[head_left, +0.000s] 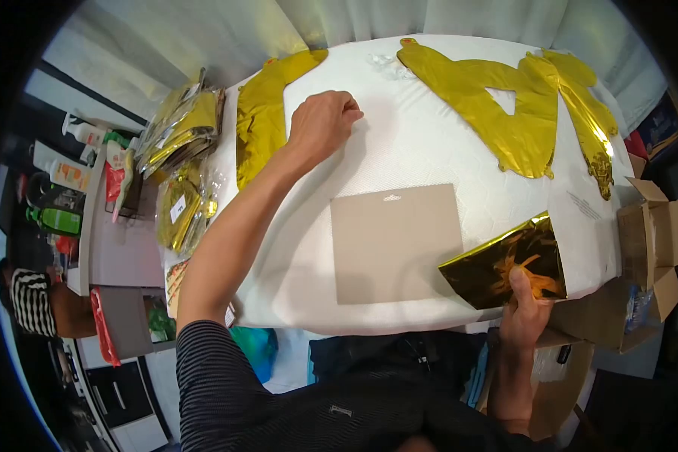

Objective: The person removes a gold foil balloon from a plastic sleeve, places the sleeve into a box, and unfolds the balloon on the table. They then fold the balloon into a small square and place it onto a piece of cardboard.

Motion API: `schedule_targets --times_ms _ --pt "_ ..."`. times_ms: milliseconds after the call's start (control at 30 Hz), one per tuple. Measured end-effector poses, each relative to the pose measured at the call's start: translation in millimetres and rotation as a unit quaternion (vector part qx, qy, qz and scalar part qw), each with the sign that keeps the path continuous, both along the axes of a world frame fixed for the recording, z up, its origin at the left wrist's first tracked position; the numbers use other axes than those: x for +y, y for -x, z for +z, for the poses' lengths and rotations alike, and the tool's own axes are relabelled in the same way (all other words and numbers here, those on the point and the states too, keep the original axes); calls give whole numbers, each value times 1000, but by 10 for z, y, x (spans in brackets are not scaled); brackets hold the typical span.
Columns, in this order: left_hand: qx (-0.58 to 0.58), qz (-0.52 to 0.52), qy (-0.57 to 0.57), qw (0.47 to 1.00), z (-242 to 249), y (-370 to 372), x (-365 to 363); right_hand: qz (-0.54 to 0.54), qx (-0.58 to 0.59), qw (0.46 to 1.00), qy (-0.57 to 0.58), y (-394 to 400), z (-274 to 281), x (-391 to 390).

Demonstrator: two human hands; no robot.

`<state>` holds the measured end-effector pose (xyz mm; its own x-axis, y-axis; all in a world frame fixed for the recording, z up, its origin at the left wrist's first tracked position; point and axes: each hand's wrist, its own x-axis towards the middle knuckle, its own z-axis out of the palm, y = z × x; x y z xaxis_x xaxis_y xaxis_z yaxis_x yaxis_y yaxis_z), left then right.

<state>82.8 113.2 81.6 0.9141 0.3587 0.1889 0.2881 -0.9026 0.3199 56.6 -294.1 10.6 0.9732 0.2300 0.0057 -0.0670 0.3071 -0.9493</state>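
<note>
My left hand (322,126) hovers over the white table, its fingers curled closed; whatever they may hold is hidden. Just left of it lies a flat gold foil balloon (258,124). My right hand (525,313) grips a folded gold foil balloon (505,260) at the table's front right, thumb on top. That folded foil overlaps the right edge of a beige cardboard sheet (395,252), which lies flat and has a hanger slot near its top. Farther back are a gold foil balloon shaped like a 4 (478,102) and another narrow gold foil piece (580,113).
Packaged gold foil balloons (184,128) are piled at the table's left edge. Crumpled clear plastic (388,66) lies at the back. Open cardboard boxes (644,241) stand on the right. Bottles (60,221) line a counter on the left, near a person in a striped sleeve (34,303).
</note>
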Motion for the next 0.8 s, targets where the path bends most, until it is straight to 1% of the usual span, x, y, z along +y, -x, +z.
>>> schedule_targets --times_ms 33,67,133,167,200,233,267,333,367,433,467,500,533,633,767,800 --pt "-14 -11 -23 1000 -43 -84 65 11 -10 1000 20 -2 2 -17" --pt "-13 -13 -22 1000 -78 -187 142 -2 -24 999 32 11 18 9" --pt "-90 -16 -107 990 -179 -441 366 5 -23 999 41 9 53 22" --pt "-92 -18 -106 990 -221 -573 480 13 -23 998 50 4 76 21" --pt "-100 6 -84 991 -264 -729 608 8 -27 998 51 5 108 25" --pt "-108 28 -61 992 -294 -888 718 1 -26 997 77 16 140 34" --pt "-112 25 -60 992 -328 -1051 827 -6 -25 994 103 22 154 44" --pt "-55 116 14 992 -363 -1335 981 -8 -17 997 81 25 141 62" --pt "-56 113 15 992 -378 -1452 1024 -6 -6 998 58 27 122 58" --pt "-24 133 20 991 -401 -1631 1050 -12 11 997 72 35 83 12" --pt "-24 130 22 991 -411 -1702 1078 -4 19 997 81 32 85 2" --pt "-17 99 15 995 -414 -1752 1109 3 27 996 90 25 96 2" --pt "-9 69 8 998 -445 -1790 1126 -29 21 999 40 26 146 65" --pt "15 67 -10 998 -447 -1855 1130 -17 13 999 35 14 178 77" --pt "13 80 -18 997 -428 -1806 1121 -21 6 999 48 3 190 109" --pt "10 88 25 996 -420 -1777 1167 -23 13 998 54 -7 211 126"
